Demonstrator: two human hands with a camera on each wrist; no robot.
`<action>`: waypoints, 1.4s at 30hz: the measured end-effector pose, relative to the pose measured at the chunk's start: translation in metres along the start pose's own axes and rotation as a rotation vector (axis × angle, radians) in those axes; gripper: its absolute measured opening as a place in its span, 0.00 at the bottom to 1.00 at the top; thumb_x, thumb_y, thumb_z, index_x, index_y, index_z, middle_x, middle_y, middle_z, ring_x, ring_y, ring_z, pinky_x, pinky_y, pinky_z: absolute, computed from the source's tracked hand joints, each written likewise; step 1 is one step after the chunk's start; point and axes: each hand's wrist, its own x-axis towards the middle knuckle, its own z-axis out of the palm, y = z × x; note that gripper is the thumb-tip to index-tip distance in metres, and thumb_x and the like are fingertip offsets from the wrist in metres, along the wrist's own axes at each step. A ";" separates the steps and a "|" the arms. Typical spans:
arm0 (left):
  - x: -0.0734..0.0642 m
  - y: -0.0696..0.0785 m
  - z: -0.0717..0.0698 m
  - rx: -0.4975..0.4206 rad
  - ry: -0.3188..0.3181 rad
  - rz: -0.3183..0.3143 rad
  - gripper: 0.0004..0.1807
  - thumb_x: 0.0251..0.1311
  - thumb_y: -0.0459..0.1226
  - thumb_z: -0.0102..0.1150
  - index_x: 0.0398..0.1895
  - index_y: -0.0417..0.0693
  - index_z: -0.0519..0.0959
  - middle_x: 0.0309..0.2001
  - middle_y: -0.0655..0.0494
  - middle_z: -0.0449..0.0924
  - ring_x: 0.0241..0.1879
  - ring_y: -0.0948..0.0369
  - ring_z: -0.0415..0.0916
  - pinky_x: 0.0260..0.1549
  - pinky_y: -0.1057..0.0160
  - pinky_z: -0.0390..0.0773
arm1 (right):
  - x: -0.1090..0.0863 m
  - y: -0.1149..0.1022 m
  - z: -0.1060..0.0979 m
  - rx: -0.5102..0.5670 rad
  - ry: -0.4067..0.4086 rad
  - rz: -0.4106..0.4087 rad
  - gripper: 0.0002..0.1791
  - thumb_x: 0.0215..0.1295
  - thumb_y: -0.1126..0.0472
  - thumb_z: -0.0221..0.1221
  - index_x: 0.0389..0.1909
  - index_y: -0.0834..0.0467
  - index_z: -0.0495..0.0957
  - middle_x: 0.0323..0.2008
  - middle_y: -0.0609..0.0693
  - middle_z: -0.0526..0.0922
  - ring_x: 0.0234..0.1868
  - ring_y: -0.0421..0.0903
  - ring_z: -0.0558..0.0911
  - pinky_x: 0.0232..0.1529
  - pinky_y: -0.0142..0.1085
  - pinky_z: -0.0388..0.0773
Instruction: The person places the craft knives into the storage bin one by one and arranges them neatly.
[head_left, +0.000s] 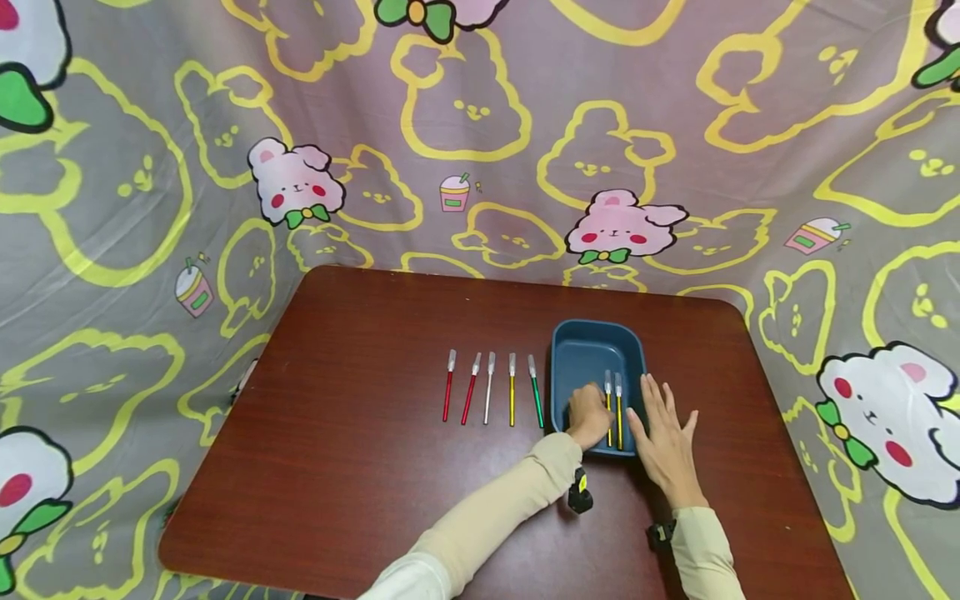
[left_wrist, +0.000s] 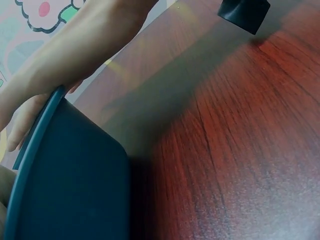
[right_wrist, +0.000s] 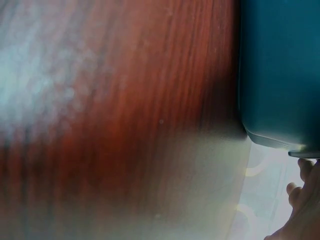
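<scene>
My left hand (head_left: 589, 414) reaches into a blue plastic bin (head_left: 558, 327), its fingers bent downward. Beside its knuckles lie two yellow craft knives with clear caps, the left craft knife (head_left: 609, 410) nearest the hand and the right craft knife (head_left: 619, 412) next to it. The left fingertips are hidden, so whether they pinch anything cannot be seen. With fingers spread straight, my right hand (head_left: 667, 442) rests at the bin's right rim. In the left wrist view the bin's outer wall (left_wrist: 75, 175) fills the lower left; in the right wrist view, its wall (right_wrist: 280, 70) stands at right.
Left of the bin, a row of capped craft knives lies on the brown table (head_left: 360, 375): two red ones (head_left: 447, 392), a silver one (head_left: 489, 392), a yellow one (head_left: 512, 392) and a green one (head_left: 536, 392). A patterned curtain (head_left: 480, 100) surrounds the table.
</scene>
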 end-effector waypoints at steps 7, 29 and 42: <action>0.001 -0.002 0.000 -0.016 0.007 -0.011 0.13 0.42 0.28 0.81 0.28 0.43 0.83 0.24 0.54 0.83 0.28 0.55 0.84 0.27 0.64 0.79 | 0.000 -0.001 0.002 0.009 -0.006 0.005 0.36 0.82 0.48 0.51 0.84 0.57 0.56 0.82 0.61 0.58 0.82 0.66 0.53 0.67 0.82 0.35; -0.002 -0.006 -0.034 -0.067 -0.050 0.089 0.13 0.48 0.30 0.80 0.35 0.46 0.84 0.23 0.61 0.82 0.25 0.65 0.78 0.28 0.66 0.79 | 0.001 -0.001 0.000 0.005 -0.008 0.007 0.37 0.82 0.48 0.51 0.84 0.56 0.54 0.82 0.59 0.57 0.82 0.67 0.52 0.68 0.81 0.34; -0.019 -0.008 -0.087 -0.294 -0.068 0.091 0.12 0.52 0.24 0.75 0.39 0.36 0.84 0.25 0.54 0.85 0.17 0.63 0.83 0.19 0.73 0.77 | 0.000 0.000 0.001 0.016 -0.016 0.016 0.37 0.82 0.48 0.51 0.85 0.55 0.53 0.82 0.59 0.57 0.82 0.66 0.51 0.68 0.81 0.33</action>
